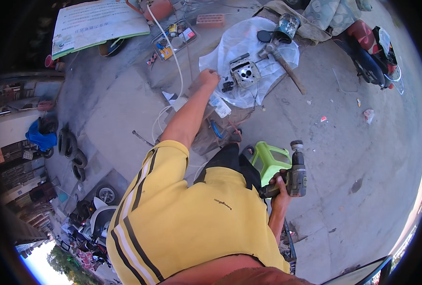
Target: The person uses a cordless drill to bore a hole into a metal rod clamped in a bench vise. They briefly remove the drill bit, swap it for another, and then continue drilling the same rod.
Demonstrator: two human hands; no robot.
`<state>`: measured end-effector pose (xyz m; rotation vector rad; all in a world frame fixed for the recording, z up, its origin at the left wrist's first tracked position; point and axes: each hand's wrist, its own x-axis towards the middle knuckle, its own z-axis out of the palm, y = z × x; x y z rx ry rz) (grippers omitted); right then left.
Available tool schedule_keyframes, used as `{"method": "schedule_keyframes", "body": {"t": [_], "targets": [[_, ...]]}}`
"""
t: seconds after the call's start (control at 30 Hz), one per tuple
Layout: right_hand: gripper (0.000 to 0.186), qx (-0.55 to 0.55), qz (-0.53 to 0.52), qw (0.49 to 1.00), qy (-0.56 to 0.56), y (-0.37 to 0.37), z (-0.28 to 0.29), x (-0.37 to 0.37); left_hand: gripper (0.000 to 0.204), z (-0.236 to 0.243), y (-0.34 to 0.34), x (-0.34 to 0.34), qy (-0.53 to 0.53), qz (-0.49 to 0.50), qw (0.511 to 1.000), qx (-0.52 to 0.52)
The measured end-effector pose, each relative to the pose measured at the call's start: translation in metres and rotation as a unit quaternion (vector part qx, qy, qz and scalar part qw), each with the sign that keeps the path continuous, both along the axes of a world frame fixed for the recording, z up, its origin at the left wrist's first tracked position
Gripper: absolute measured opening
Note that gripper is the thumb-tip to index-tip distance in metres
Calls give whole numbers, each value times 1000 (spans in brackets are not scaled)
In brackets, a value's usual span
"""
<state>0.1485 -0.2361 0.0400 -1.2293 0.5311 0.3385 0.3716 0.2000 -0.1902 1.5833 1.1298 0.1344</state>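
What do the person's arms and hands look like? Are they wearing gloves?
No gloves show: the left hand and right hand look bare. The left arm has a short yellow sleeve with dark and white stripes, then bare forearm. The right forearm is bare too.

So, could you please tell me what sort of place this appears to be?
Probably an outdoor vehicle-repair spot: a metal engine part lies on a white plastic sheet, the right hand holds a power drill, and several tyres are at the left.
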Motion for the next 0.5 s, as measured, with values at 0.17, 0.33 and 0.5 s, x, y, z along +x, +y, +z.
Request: {"method": "schedule_keyframes", "body": {"t": [0.17,0.33,0.5], "targets": [[37,-4,22,1000,-1,1,-2,8,21,-8,8,-2,115,-108,987,38],[37,-7,54,998,1,7,-2,17,30,-4,16,-10,187,-275,908,255],[38,-19,90,996,-2,9,0,23,29,43,12,-34,142,-305,909,244]]}}
